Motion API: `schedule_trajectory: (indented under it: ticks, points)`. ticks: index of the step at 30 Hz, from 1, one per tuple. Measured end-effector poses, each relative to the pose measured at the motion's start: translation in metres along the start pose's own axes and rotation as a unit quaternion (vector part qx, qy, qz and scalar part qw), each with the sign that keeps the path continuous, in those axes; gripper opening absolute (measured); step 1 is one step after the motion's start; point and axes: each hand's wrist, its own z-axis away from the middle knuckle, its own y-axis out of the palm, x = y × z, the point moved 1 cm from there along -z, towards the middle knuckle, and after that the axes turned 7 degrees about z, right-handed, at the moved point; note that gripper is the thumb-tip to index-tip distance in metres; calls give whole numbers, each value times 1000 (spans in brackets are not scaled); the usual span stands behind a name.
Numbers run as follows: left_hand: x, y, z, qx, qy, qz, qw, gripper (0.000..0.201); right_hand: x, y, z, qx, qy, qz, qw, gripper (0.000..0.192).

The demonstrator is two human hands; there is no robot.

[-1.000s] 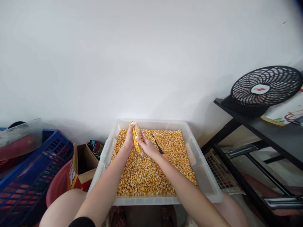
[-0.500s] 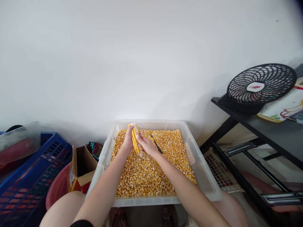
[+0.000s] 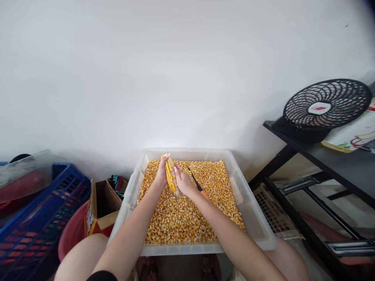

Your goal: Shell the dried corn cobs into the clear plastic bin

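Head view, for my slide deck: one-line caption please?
Both hands, left hand and right hand, grip a yellow corn cob above a clear plastic tub of kernels.

My hands meet over the far middle of the clear bin (image 3: 252, 218); its walls box them in on all sides, white wall just behind. Open kernel bed (image 3: 181, 218) near me, free to pass above. Screwdriver (image 3: 197, 184) lies just right of my right hand (image 3: 184, 181). Left of bin: cardboard box (image 3: 101, 203) touching it, blue crate (image 3: 38, 218) beyond. Right: black table (image 3: 336, 160) with fan (image 3: 326, 104), near.
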Motion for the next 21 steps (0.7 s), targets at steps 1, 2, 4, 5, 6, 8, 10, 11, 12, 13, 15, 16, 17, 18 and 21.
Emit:
schedule_trajectory:
  ticks: [1, 2, 4, 5, 6, 8, 10, 11, 12, 13, 15, 16, 17, 18, 21]
  points:
    - [0, -1, -1, 10, -14, -5, 1000, 26, 0, -1, -1, -1, 1, 0, 1000, 69]
    - [0, -1, -1, 20, -25, -10, 999, 27, 1, -2, -1, 2, 5, -6, 1000, 68]
    - [1, 0, -1, 40, -37, -29, 998, 30, 3, -4, -1, 13, 19, -31, 999, 65]
    - [2, 1, 0, 52, -42, -45, 997, 32, 4, -4, -1, 12, 28, -43, 999, 63]
    - [4, 3, 1, 62, -47, -64, 995, 32, 4, -5, 0, 4, 34, -52, 998, 61]
    - [7, 7, 5, 76, -51, -98, 991, 33, 5, -5, 1, -23, 34, -66, 997, 58]
    - [10, 9, 7, 78, -59, -115, 989, 34, 3, -4, 1, -36, 29, -75, 996, 57]
    - [11, 9, 8, 76, -66, -115, 988, 36, 1, -3, 1, -34, 29, -78, 996, 57]
    - [12, 8, 8, 75, -77, -113, 988, 38, -1, -2, 0, -29, 29, -78, 996, 59]
    - [13, 7, 8, 73, -88, -110, 987, 40, -3, -1, 0, -24, 28, -78, 996, 60]
    - [13, 3, 6, 71, -110, -102, 986, 42, -6, 1, -2, -19, 23, -82, 996, 60]
    - [14, 2, 5, 71, -113, -96, 986, 42, -7, 1, -4, -22, 23, -91, 995, 60]
    - [14, 2, 4, 72, -112, -87, 987, 41, -8, 0, -5, -26, 25, -104, 994, 60]
    - [14, 2, 4, 74, -105, -78, 989, 39, -9, 0, -6, -30, 29, -120, 992, 59]
    - [15, 7, 5, 71, -62, -62, 994, 32, -10, -3, -9, -30, 42, -167, 985, 59]
